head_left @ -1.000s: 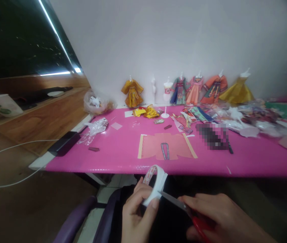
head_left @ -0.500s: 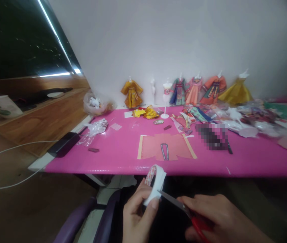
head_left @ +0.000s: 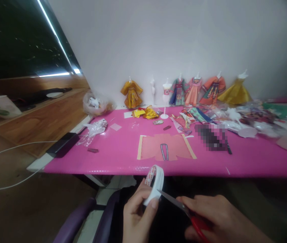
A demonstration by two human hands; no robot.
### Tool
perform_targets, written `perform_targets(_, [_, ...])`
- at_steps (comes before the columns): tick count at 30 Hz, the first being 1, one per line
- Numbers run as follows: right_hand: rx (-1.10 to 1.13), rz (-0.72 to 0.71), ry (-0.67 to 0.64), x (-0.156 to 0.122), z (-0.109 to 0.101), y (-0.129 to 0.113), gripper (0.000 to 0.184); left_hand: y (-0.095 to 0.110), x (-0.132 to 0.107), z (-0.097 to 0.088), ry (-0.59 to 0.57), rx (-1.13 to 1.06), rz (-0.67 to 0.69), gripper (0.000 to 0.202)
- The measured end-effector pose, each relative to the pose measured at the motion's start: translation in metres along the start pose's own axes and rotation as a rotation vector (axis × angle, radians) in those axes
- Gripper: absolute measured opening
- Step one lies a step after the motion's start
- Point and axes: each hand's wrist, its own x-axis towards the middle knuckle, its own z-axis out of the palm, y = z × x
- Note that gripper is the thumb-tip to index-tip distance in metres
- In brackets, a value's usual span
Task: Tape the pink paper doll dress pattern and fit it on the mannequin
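Note:
My left hand point(head_left: 137, 211) pinches a curled white paper strip point(head_left: 155, 183) with a red printed pattern on its inner side, held below the table's front edge. My right hand point(head_left: 215, 217) grips red-handled scissors point(head_left: 184, 211), whose blades touch the strip's lower end near my left thumb. On the pink table point(head_left: 113, 155) ahead lies a flat salmon paper garment cutout point(head_left: 166, 147) with yellow side bands.
Several small paper dresses on white stands point(head_left: 196, 89) line the wall. Loose paper scraps and plastic bags point(head_left: 234, 118) crowd the right of the table. A black box point(head_left: 62, 144), a crumpled clear wrapper point(head_left: 95, 128) and a white cable point(head_left: 11, 148) sit at the left.
The paper strip has curled slightly tighter and shifted a little left against the scissor blades. Both hands stay in nearly the same place.

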Motion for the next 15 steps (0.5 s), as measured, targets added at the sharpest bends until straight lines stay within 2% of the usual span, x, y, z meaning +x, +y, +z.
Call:
perform_targets(6, [-0.069, 0.016, -0.006, 0.000, 0.005, 0.003, 0.031, 0.000, 0.001, 0.002, 0.028, 0.002, 0.002, 0.017])
perform_targets(13, [-0.112, -0.018, 0.033, -0.006, 0.010, 0.016, 0.068, 0.001, 0.002, 0.002, 0.019, 0.030, 0.064, 0.014])
perform_targets(15, [-0.164, -0.050, 0.074, -0.010, 0.010, 0.019, 0.072, 0.000, 0.003, 0.002, 0.015, 0.054, 0.090, 0.013])
